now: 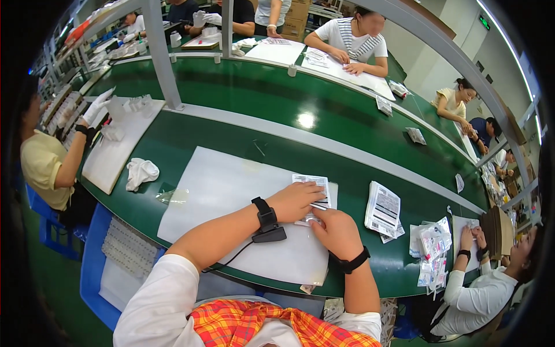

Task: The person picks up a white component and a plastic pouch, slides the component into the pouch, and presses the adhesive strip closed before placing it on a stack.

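A small clear plastic bag with a white printed sheet (pixel 312 180) lies on the white work mat (pixel 231 179) in front of me. My left hand (pixel 296 199) rests across it from the left, palm down, its fingers stretched out flat over the print. Close beside it, my right hand (pixel 340 231) has its fingers curled at the bag's near right edge, with thumb and fingers drawn together on it. Part of the bag is hidden under both hands. A black band with a small cabled box sits on my left wrist, and a black band on my right.
Right of the mat lies a stack of printed sheets (pixel 383 209), then a heap of filled plastic bags (pixel 433 246). A white cloth glove (pixel 141 173) lies to the left. A metal rail (pixel 312 139) crosses beyond the mat. Co-workers sit on both sides and across.
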`<state>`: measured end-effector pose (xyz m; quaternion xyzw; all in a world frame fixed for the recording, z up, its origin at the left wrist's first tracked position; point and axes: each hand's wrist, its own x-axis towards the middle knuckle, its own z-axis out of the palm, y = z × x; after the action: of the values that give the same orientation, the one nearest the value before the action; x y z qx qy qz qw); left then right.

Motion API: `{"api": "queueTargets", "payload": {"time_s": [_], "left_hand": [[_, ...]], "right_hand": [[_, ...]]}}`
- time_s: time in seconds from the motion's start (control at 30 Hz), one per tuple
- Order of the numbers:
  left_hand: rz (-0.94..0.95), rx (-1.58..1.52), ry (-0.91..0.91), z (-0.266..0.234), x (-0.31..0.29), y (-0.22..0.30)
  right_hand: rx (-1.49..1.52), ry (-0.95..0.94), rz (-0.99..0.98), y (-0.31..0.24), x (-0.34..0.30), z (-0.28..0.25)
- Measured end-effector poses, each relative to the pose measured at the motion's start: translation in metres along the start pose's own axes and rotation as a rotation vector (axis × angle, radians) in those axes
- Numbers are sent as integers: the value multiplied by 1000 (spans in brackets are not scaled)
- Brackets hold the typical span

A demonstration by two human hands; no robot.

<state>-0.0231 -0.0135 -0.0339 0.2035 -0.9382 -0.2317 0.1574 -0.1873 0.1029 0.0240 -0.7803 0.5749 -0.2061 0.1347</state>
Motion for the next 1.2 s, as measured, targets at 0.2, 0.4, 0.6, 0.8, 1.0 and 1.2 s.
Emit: {"api": "queueTargets", "payload": {"time_s": [0.2, 0.4, 0.6, 0.8, 1.0, 1.2], "left_hand": [[-7, -10, 11, 0, -1, 2], [-21, 0, -9, -2, 0, 4], [-30, 2, -13, -5, 2, 8], [-17, 3, 9, -3, -1, 4], [-18, 7, 17, -1, -1, 4], [-17, 5, 15, 0, 0, 2]], "right_hand": [[7, -7, 15, -1, 0, -1], [20, 17, -8, 2, 0, 1], [20, -6, 18, -2, -1, -2], [26, -5, 5, -2, 0, 0], [27, -11, 20, -2, 0, -1], [38, -5, 10, -3, 0, -2]]}}
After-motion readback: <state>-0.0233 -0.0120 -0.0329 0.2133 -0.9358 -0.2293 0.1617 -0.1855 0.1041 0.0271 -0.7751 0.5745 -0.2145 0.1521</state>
